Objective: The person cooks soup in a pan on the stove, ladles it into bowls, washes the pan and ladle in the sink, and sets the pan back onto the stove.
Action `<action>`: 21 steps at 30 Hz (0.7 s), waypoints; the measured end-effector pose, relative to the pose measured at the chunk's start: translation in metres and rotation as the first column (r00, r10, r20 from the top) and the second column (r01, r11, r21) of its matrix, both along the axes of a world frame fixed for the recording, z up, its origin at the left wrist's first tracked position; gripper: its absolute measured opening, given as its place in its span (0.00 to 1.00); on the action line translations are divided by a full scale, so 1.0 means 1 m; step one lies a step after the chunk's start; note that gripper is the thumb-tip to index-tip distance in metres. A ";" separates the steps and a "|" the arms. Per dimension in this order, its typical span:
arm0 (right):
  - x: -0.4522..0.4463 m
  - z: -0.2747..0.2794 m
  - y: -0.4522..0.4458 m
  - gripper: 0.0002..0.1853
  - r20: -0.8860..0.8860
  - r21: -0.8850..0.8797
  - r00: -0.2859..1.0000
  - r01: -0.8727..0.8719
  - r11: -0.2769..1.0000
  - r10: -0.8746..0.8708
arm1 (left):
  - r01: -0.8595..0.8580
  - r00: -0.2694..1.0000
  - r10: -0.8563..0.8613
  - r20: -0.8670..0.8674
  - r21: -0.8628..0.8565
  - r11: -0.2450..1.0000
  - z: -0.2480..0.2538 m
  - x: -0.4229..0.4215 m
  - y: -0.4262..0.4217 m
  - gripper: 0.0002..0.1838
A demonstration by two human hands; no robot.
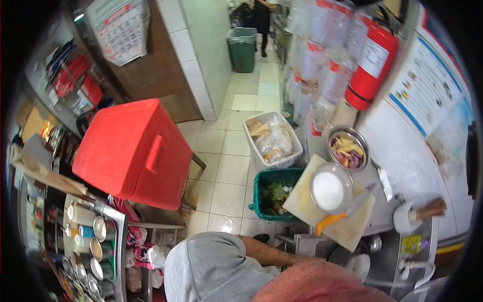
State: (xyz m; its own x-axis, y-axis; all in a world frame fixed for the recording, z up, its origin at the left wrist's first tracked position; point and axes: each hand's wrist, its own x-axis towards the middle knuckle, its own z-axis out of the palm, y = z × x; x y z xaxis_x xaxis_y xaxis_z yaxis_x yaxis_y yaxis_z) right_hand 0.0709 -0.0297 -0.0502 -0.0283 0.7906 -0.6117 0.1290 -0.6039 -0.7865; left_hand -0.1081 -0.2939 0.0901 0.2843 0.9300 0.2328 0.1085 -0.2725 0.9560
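A forearm stretches to the right from a grey sleeve at the bottom centre, and its hand is hidden behind the red, blurred shape at the bottom edge. Neither of my hands can be made out. Above the forearm lies a cutting board (pixel 298 197) with an orange-handled knife (pixel 329 222) and a bowl of white contents (pixel 328 190) on it. Behind the board stands a metal bowl (pixel 348 147) with yellow and purple pieces. At the lower right is a sink with a faucet (pixel 417 265).
A green bin (pixel 258 197) with scraps and a white bin (pixel 250 132) stand left of the counter. A large red box (pixel 121 151) is at the left, above metal containers (pixel 104 228). A fire extinguisher (pixel 371 68) hangs right. A person (pixel 262 22) stands far back.
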 end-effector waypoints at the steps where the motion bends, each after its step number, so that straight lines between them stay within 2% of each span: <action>1: 0.018 -0.001 0.003 0.30 -0.045 -0.001 0.996 0.073 0.997 -0.073 | -0.022 0.997 0.014 0.082 0.100 0.995 0.001 -0.005 -0.001 0.08; 2: 0.036 -0.006 0.008 0.30 -0.095 0.001 0.985 0.145 0.989 -0.145 | -0.039 0.984 0.005 0.178 0.186 0.982 0.000 -0.006 -0.002 0.08; 3: 0.057 -0.010 0.008 0.30 -0.135 -0.005 0.965 0.226 0.974 -0.225 | -0.093 0.995 0.080 0.063 0.265 0.960 0.001 -0.002 0.004 0.08; 5: 0.090 -0.026 0.014 0.31 -0.208 -0.016 0.904 0.378 0.926 -0.373 | -0.069 0.997 0.068 -0.031 -0.010 0.998 0.003 0.000 0.006 0.09; 6: 0.110 -0.034 0.009 0.31 -0.221 -0.024 0.867 0.454 0.891 -0.447 | -0.098 0.988 0.114 -0.106 0.150 0.984 -0.016 0.007 0.012 0.09; 7: 0.125 -0.038 0.003 0.31 -0.230 -0.035 0.824 0.525 0.851 -0.518 | -0.115 0.992 0.120 -0.034 0.119 0.986 -0.001 0.004 0.012 0.08; 10: 0.155 -0.045 -0.009 0.31 -0.152 -0.043 0.752 0.643 0.765 -0.641 | -0.109 0.987 0.114 -0.117 0.052 0.993 0.006 0.012 0.014 0.07; 11: 0.154 -0.041 -0.008 0.27 0.066 -0.032 0.805 0.592 0.805 -0.590 | -0.126 0.983 0.136 -0.123 0.086 0.988 0.007 0.015 0.014 0.08; 12: 0.154 -0.042 -0.003 0.22 0.205 0.046 0.797 0.572 0.819 -0.568 | -0.094 0.989 0.084 -0.120 -0.078 0.993 0.018 0.015 0.013 0.08; 13: 0.167 -0.054 0.006 0.20 0.385 0.063 0.792 0.490 0.869 -0.474 | -0.077 0.991 0.061 -0.123 -0.126 0.989 0.019 0.017 0.016 0.09; 14: 0.160 -0.040 0.006 0.17 0.508 0.316 0.693 0.402 0.859 -0.512 | -0.085 0.992 0.068 -0.110 -0.161 0.983 0.023 0.018 0.015 0.10; 15: 0.151 -0.025 0.005 0.15 0.652 0.530 0.501 0.236 0.815 -0.569 | -0.057 0.994 0.040 -0.106 -0.161 0.985 0.021 0.019 0.019 0.10; 16: 0.143 -0.010 0.004 0.13 0.727 0.649 0.242 0.064 0.758 -0.643 | -0.071 0.992 0.051 -0.115 -0.184 0.980 0.019 0.019 0.020 0.10; 18: 0.141 0.015 0.021 0.12 0.480 0.625 0.583 0.297 0.722 -0.655 | -0.100 0.990 0.067 -0.124 -0.276 0.956 0.015 0.022 0.024 0.11; 19: 0.136 0.032 0.026 0.13 0.154 0.434 0.750 0.533 0.726 -0.643 | -0.084 0.991 0.053 -0.120 -0.275 0.958 0.013 0.026 0.028 0.11; 20: 0.135 0.045 0.031 0.14 -0.219 0.164 0.750 0.658 0.735 -0.624 | -0.093 0.995 0.074 -0.071 -0.335 0.938 0.011 0.034 0.034 0.12; 21: 0.137 0.039 0.038 0.14 -0.284 0.146 0.737 0.666 0.732 -0.614 | -0.098 0.995 0.097 -0.022 -0.394 0.914 0.008 0.040 0.042 0.13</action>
